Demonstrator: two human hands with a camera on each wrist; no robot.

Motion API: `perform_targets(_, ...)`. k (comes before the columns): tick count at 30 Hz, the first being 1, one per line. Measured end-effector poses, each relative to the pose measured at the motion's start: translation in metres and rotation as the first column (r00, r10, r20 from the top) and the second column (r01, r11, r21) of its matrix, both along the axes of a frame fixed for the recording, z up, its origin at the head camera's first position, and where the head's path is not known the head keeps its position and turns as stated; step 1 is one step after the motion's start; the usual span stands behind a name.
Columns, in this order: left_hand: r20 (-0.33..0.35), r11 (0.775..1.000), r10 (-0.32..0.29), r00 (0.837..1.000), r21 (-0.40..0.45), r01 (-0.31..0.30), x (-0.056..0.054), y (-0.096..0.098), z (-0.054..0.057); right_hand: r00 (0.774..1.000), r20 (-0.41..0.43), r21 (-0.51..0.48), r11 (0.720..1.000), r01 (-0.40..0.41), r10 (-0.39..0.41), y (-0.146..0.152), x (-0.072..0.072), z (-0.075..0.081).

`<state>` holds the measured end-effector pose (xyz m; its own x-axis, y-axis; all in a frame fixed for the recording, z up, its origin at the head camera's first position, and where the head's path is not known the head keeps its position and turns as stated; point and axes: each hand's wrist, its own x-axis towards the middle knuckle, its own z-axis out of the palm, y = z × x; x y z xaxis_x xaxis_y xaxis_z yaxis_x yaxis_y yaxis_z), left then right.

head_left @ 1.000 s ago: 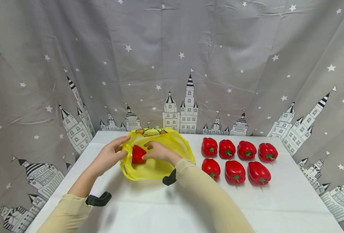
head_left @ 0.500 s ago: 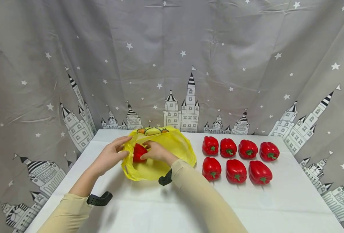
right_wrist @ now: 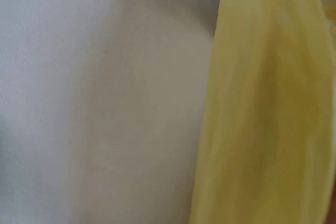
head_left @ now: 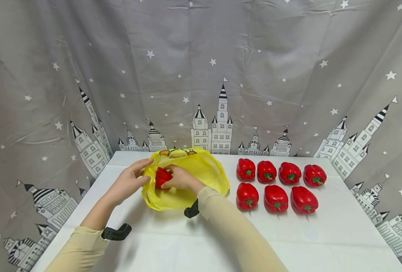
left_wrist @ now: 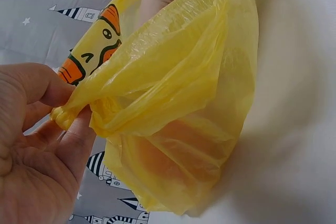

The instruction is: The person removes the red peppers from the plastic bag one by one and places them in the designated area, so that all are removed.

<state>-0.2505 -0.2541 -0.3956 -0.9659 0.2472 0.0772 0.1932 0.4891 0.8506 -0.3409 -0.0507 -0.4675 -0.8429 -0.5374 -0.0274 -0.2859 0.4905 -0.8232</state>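
Observation:
My left hand (head_left: 127, 183) pinches the left rim of a yellow plastic bag (head_left: 201, 168); the left wrist view shows the gathered rim between thumb and fingers (left_wrist: 76, 142). The bag's mouth stands open, and an orange-and-black cartoon print (left_wrist: 97, 48) marks its far side. Inside the mouth, my right hand (head_left: 181, 179) grips a red bell pepper (head_left: 161, 178), with the thumb on its near side. Some of its fingers are hidden behind the pepper. In the right wrist view the bag's yellow wall (right_wrist: 262, 103) covers the hand.
Several red bell peppers (head_left: 277, 199) lie in two rows on the white tabletop (head_left: 337, 226), right of the bag. A grey curtain (head_left: 275, 49) printed with castles and stars hangs behind the table. Each wrist wears a black band (head_left: 116, 232).
My right hand has shifted slightly left, deeper into the bag around the pepper. The left hand keeps its hold on the rim. The peppers on the table have not moved.

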Motion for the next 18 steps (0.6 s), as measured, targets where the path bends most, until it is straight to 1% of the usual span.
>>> perform_targets(7,-0.005,1.000,-0.006,1.000,-0.009,0.006,-0.002,-0.001,0.001,0.999,-0.041,0.043,0.999,-0.003,0.005,0.003,0.002,0.002)
perform_targets(12,0.002,1.000,0.007,1.000,-0.017,-0.007,-0.003,-0.002,0.001,0.999,-0.023,0.066,0.998,-0.025,0.027,0.015,0.002,0.005)
perform_targets(18,0.011,1.000,0.014,1.000,-0.018,-0.014,-0.002,-0.003,0.002,0.998,-0.003,0.085,0.995,-0.055,0.055,0.041,0.001,0.008)
